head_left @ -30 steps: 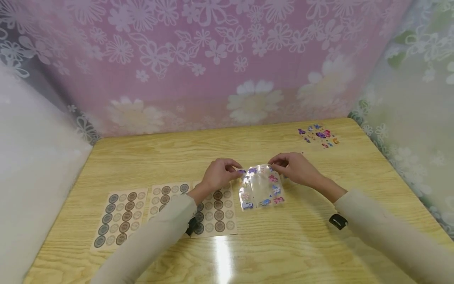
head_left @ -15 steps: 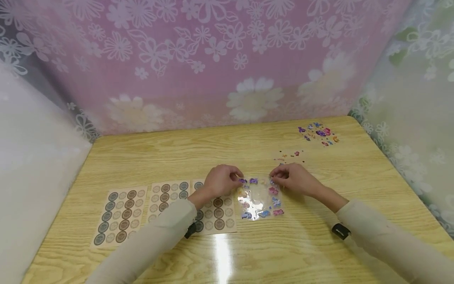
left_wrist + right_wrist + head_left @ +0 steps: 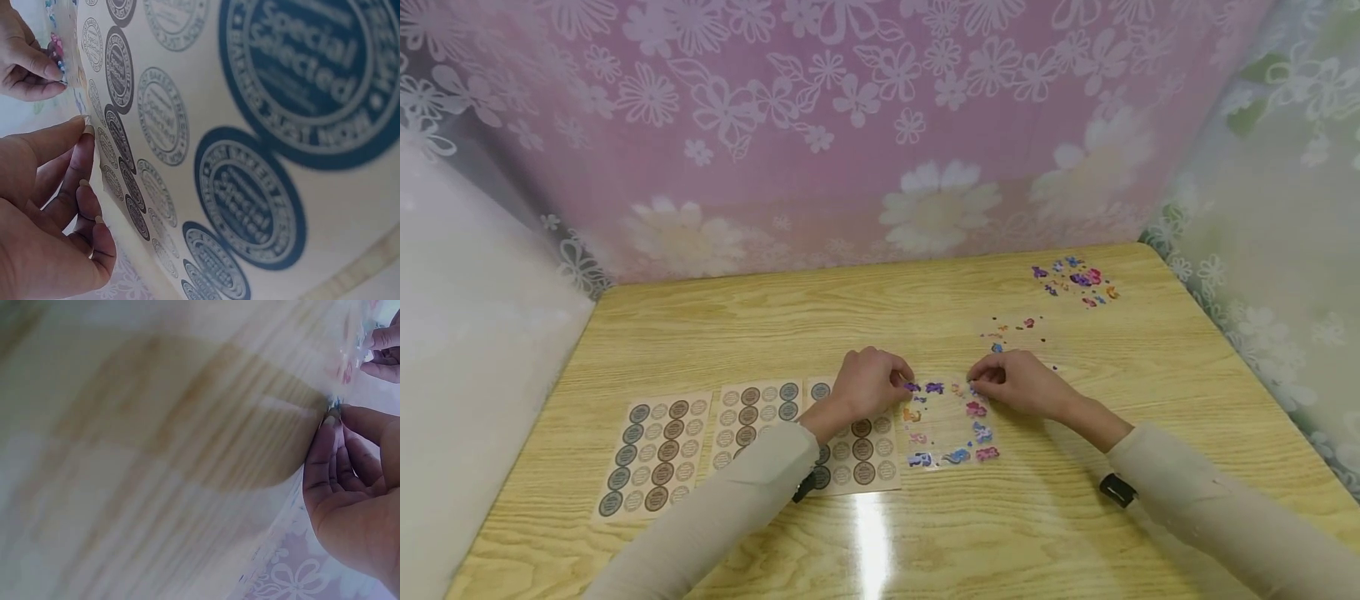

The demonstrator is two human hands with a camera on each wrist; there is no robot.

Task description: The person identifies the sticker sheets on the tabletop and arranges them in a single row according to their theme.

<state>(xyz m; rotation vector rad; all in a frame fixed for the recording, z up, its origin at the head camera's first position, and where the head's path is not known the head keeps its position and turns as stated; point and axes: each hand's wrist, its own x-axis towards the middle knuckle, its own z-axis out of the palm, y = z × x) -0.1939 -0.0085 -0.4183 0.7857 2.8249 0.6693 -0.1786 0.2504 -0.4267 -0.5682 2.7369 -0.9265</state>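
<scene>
Sticker sheet lower centre, squarish, side edges near-vertical, long axis unclear; left hand, right hand pinch top corners

I've 2 grips in view, L grip & R grip, w/ 1 clear sheet between: 3 lg stickers in its btm row. Paper sheets ×3: L paper sheet, mid paper sheet, R paper sheet; on the L one, 5 blue rounds + 5 brown rounds. Others part-hidden, no tally. 2 more sticker clusters, near cluster & far cluster, pcs too small to count. 1 desk.
</scene>
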